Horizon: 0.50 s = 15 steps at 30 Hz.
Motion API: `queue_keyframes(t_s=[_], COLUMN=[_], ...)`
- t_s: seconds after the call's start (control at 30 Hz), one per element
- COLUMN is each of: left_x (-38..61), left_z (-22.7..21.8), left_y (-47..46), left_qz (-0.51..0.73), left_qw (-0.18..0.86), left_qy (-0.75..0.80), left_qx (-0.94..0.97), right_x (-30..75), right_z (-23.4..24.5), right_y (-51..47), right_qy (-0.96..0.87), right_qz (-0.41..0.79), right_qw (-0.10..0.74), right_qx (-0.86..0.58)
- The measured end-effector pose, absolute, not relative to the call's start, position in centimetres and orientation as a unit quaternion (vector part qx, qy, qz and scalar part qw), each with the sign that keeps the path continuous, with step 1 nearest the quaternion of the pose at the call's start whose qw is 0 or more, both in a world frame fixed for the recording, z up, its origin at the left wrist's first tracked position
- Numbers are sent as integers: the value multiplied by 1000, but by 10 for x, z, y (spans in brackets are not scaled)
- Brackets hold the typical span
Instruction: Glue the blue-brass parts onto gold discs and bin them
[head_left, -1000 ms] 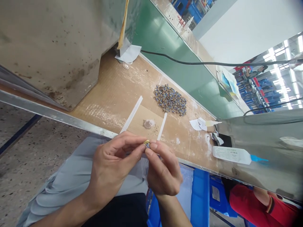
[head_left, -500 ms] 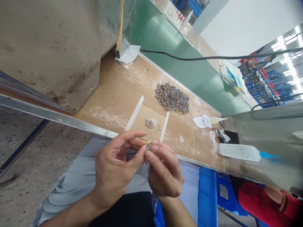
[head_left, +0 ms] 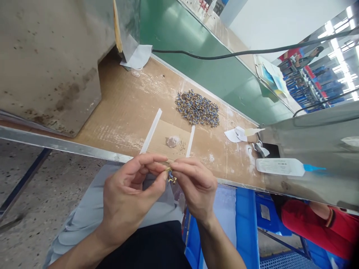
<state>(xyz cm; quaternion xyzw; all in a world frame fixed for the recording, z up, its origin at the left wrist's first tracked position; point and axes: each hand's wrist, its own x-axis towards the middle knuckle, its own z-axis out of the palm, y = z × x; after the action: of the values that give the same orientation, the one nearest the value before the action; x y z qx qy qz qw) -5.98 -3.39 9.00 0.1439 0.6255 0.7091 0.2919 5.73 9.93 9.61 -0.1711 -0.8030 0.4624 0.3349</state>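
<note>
A small blue and gold-coloured part (head_left: 171, 177) is held over the table's front edge, between my two hands. The thumb and fingertips of my left hand (head_left: 130, 198) pinch it from the left. My right hand (head_left: 198, 186) has its thumb and fingers closed at the part's right side, partly covering it. Just beyond my fingers, a small clear round dish (head_left: 172, 141) sits on a cardboard patch (head_left: 161, 130), with tiny specks (head_left: 183, 145) scattered beside it. Farther back lies a heap of similar blue and gold parts (head_left: 198, 108).
White tape strips (head_left: 151, 130) flank the cardboard. To the right lie a bottle with a blue nozzle (head_left: 280, 166), a smaller pale bottle (head_left: 252, 132) and paper scraps (head_left: 235, 134). A stained metal housing (head_left: 50, 67) stands left. A person in red (head_left: 311, 224) is at the right.
The view has shifted slightly, moving the table contents left and up. My right hand has changed its grip, and more of the small part shows below my fingertips.
</note>
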Motion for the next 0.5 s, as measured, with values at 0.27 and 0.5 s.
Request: queue_keyframes(t_s=[0.27,0.5], left_x=[-60,-58], left_z=[95,93], left_y=[-33,-35], left_qz=[694,682], left_qw=[284,278], left_qy=[642,657], left_qx=[161,162], right_x=[60,59], right_z=[96,88], right_y=[97,100], right_qy=[-790,-775], right_qz=[482,509], right_qw=[337,333], right_qx=[-172,-171])
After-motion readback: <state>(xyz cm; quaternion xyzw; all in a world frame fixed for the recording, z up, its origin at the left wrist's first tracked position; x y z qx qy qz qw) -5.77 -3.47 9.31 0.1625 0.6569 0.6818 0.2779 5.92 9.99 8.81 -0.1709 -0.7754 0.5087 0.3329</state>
